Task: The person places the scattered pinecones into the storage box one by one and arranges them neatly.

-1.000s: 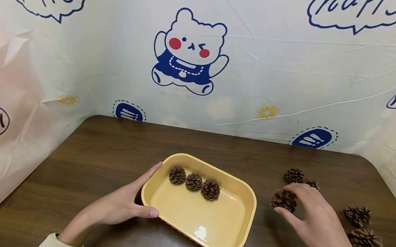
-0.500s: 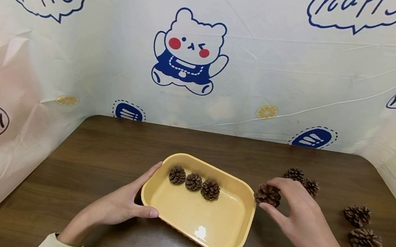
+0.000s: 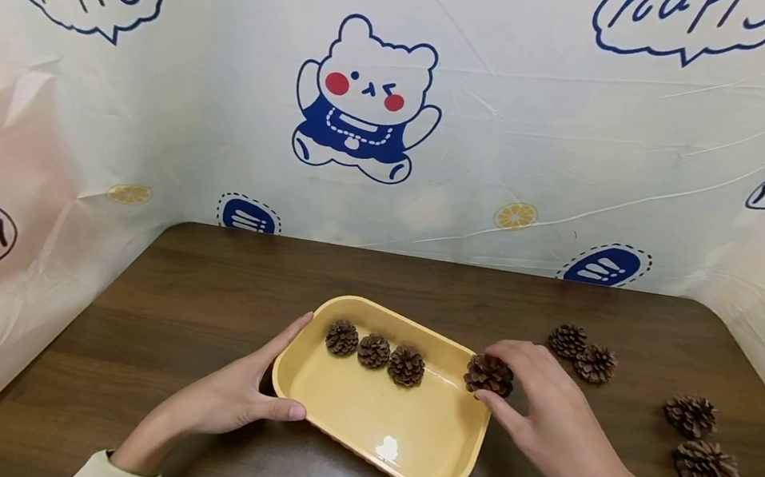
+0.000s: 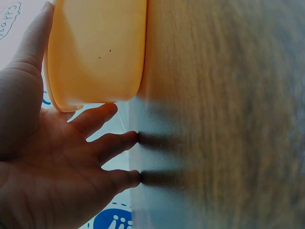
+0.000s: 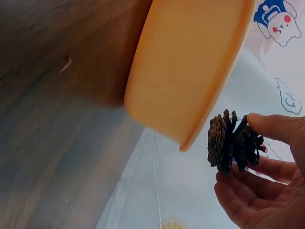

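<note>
A brown pine cone (image 3: 489, 375) is pinched between the thumb and fingers of my right hand (image 3: 557, 427), over the right rim of a yellow rectangular dish (image 3: 373, 423). In the right wrist view, the held pine cone (image 5: 233, 143) is raised above the table, beside the rim. Several fingers curve beneath it. At the dish's other end rests my left hand (image 3: 227, 395), thumb at the near side and a finger at the far side. The left wrist view shows its fingers (image 4: 112, 148) spread, some tips on the table. Three pine cones (image 3: 373, 351) sit in a row inside the dish.
Two pine cones (image 3: 596, 364) lie touching behind my right hand. Two more pine cones (image 3: 706, 467) lie farther right on the dark wooden table (image 3: 217, 281). A printed sheet (image 3: 483, 139) rises along the back and sides.
My right hand has carried the pine cone leftward from the right of the dish to over its right rim. The left hand and dish have stayed still.
</note>
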Tool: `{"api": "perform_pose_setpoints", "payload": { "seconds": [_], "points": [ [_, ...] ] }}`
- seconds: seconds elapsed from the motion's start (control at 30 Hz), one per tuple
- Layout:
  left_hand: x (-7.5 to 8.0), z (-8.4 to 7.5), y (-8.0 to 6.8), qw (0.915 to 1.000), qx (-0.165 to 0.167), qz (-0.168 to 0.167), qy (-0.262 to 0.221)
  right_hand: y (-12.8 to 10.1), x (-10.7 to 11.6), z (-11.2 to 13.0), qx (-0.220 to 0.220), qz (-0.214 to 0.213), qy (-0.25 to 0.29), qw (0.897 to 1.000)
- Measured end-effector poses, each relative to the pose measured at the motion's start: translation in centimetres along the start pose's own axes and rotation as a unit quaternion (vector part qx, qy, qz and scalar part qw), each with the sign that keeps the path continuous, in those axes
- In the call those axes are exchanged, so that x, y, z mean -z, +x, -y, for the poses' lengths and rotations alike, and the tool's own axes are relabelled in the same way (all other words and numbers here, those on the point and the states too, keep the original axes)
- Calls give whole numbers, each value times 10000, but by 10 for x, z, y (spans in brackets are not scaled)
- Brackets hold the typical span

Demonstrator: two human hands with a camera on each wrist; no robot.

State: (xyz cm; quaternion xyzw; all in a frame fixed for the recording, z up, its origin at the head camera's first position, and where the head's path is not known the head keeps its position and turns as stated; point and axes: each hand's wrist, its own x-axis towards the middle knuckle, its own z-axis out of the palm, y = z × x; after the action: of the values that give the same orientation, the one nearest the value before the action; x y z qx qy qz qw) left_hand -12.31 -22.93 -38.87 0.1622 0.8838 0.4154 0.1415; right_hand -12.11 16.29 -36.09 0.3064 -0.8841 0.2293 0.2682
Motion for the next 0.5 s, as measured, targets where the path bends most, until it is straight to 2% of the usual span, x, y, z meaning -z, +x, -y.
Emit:
{"api": "perform_pose_setpoints", "payload": {
  "seconds": [0.5],
  "points": [
    [0, 1, 0, 10000, -32, -25, 25, 9, -16, 14, -592, 953, 85, 9937]
  ]
}}
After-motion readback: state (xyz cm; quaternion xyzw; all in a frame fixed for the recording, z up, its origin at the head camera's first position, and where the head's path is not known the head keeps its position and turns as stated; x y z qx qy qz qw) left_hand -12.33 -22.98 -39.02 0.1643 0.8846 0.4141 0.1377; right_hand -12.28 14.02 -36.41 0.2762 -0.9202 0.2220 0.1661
